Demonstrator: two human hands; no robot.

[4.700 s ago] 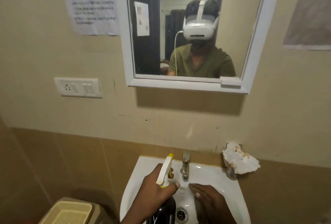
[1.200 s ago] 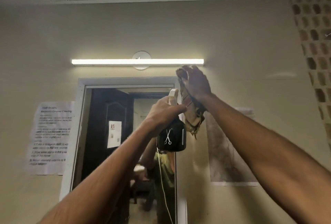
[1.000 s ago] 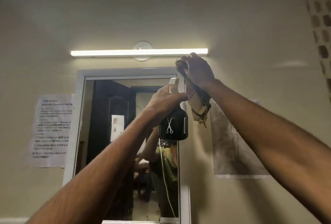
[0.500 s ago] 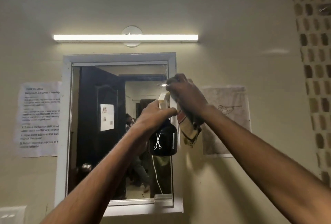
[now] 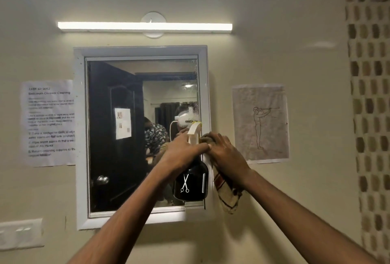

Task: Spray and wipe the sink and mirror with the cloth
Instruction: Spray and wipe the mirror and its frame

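Note:
A white-framed mirror (image 5: 118,137) hangs on the beige wall; droplets speckle its right side. My left hand (image 5: 183,152) grips a black spray bottle (image 5: 191,185) with a white and yellow trigger head, held up before the mirror's right edge. My right hand (image 5: 225,154) holds a striped beige cloth (image 5: 229,196) against the mirror's right frame, about halfway up; the cloth's loose end hangs below my wrist. The sink is out of view.
A tube light (image 5: 145,26) glows above the mirror. A printed notice (image 5: 49,122) is taped left of it, a line drawing sheet (image 5: 260,122) right of it. A switch plate (image 5: 21,233) sits low left. Patterned tiles (image 5: 369,116) run down the right wall.
Both hands have come down from the mirror's top right corner to mid-height on its right edge, cloth and bottle with them. Earlier both hands were at the sink.

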